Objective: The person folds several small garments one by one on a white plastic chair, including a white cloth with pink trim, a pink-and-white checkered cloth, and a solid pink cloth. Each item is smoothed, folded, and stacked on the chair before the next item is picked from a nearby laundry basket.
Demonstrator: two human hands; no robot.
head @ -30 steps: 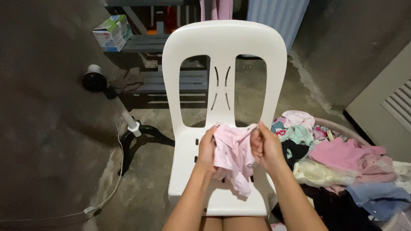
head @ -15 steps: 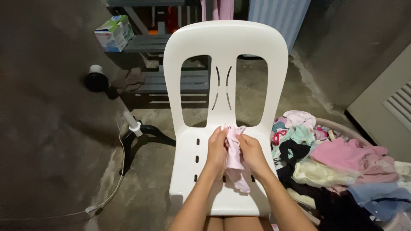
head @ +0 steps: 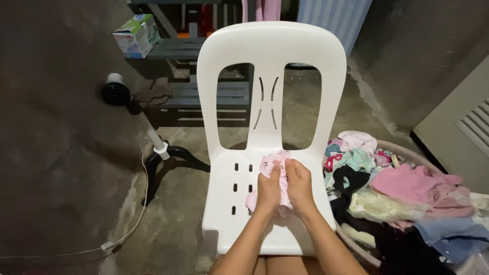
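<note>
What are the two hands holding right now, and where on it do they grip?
Both hands, left hand and right hand, grip a small pink garment, bunched between them over the white chair seat. Which part of the garment cannot be told.

I see the chair (head: 270,66) at centre, with my hands (head: 285,186) over its seat holding a garment (head: 272,162). The basket (head: 407,153) of clothes (head: 407,186) sits right of it, the fan stand (head: 153,137) left, the shelf (head: 204,48) with a box (head: 135,35) behind.
</note>
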